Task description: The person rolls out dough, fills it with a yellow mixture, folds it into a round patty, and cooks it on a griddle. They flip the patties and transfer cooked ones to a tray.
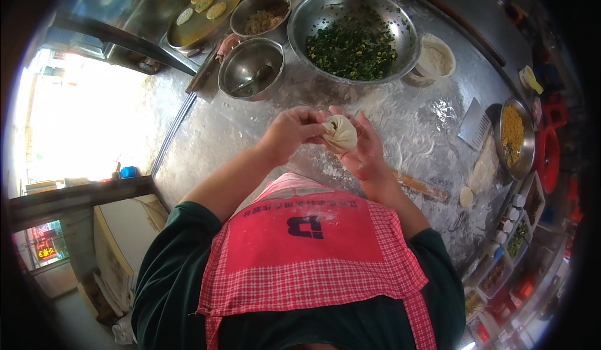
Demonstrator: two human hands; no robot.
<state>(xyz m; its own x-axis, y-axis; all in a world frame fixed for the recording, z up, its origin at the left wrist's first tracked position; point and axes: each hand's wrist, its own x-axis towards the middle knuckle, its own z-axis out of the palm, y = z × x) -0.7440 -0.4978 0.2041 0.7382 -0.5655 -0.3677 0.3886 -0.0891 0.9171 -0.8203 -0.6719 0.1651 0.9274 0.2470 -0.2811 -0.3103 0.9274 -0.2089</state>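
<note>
A pleated round of filled dough (345, 136) sits in the palm of my right hand (368, 148), above the floured steel worktop (300, 181). With thumb and fingers, my left hand (292, 132) pinches the gathered dough on its left side. A small opening between the folds shows dark green filling. Just beyond my hands stands a large steel bowl (413, 61) of chopped greens with yellow bits. To its left, a smaller steel bowl (225, 75) contains a spoon (260, 75). A wooden rolling pin (425, 188) lies partly hidden behind my right forearm.
At far left, flat cakes (216, 10) lie on a round griddle (188, 35) near a cleaver (204, 80). A flour tub (439, 59) stands beyond my right hand. Further right are a slotted metal scraper (474, 124), dough (484, 164) and a bowl of yellow crumbs (512, 125).
</note>
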